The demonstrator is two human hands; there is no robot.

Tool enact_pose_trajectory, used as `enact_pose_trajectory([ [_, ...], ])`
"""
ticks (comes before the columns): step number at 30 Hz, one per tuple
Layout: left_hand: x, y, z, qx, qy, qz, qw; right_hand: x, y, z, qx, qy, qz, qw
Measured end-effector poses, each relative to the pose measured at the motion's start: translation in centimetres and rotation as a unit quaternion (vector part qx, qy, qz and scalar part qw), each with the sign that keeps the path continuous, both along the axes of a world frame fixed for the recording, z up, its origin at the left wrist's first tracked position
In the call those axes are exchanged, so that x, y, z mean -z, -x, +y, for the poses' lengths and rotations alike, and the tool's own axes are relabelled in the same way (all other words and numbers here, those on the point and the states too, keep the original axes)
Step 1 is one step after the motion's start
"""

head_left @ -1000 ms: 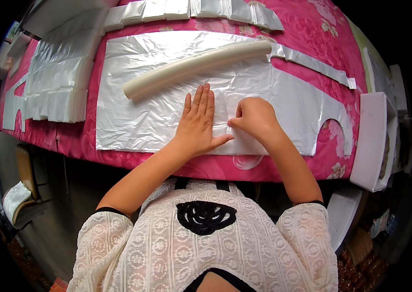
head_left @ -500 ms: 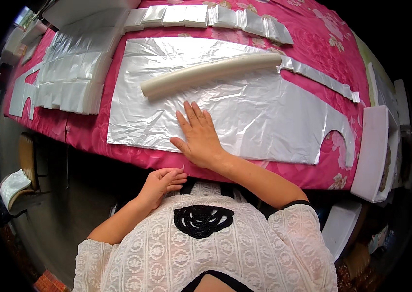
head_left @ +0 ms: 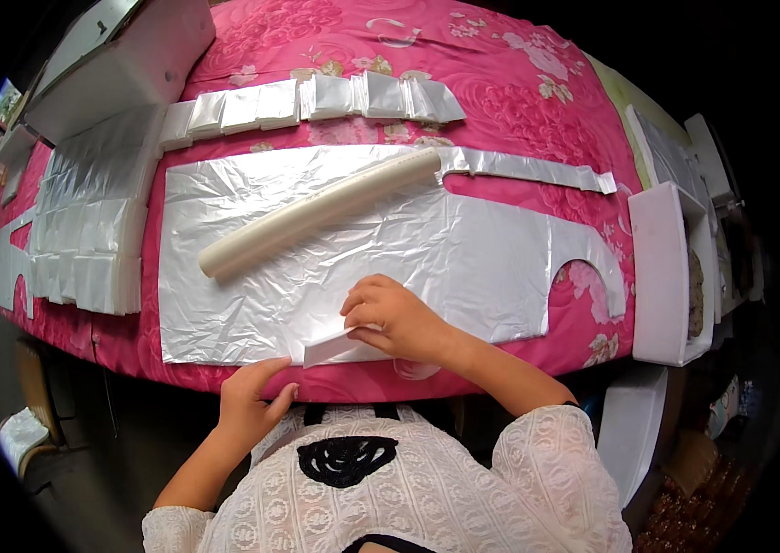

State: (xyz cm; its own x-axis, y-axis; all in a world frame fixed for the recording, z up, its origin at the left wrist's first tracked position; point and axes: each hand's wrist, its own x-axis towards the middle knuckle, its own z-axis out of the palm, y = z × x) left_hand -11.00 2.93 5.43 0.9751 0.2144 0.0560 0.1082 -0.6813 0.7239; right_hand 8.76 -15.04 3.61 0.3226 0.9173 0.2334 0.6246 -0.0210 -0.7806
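A silvery-white plastic bag (head_left: 491,267), vest-shaped with two handle strips on its right, lies flat and wrinkled before me. My right hand (head_left: 392,318) pinches its near edge, which stands up as a small raised flap. At that same edge, left of the flap, my left hand (head_left: 252,401) rests with its fingertips against the bag and its thumb apart. A cream plastic pipe (head_left: 321,214) lies slantwise across the bag, beyond both hands.
Beneath everything is a pink floral cloth (head_left: 500,129). Stacks of folded plastic bags (head_left: 90,221) fill the left side, and a row of small folded packs (head_left: 279,103) runs along the back. White foam boxes stand at the back left (head_left: 132,64) and right (head_left: 662,276).
My right hand has gone from lying flat on the bag to pinching its near edge and raising a flap. My left hand has moved up to that edge. The view has shifted.
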Motion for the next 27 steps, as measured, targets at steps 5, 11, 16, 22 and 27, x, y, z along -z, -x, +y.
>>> enact_pose_trajectory([
  [5,0.6,-1.8,-0.2,0.047,-0.011,-0.032,0.998,-0.2,-16.0,-4.6,0.344,-0.176,0.259,0.885],
  [11,0.9,-3.0,-1.3,0.096,0.014,-0.017,0.995,3.2,-31.5,-8.1,0.541,0.022,0.074,0.837],
  [16,0.9,-2.9,-0.8,0.086,0.012,0.005,0.996,3.6,-30.4,-5.3,0.6,0.185,-0.221,0.747],
  [22,1.4,-3.3,-0.5,0.1,0.014,-0.035,0.994,0.7,-20.5,0.3,0.206,0.016,-0.172,0.963],
  [27,0.4,-5.9,-0.8,0.156,-0.006,-0.075,0.985,1.4,-13.2,-0.2,0.143,0.094,-0.305,0.937],
])
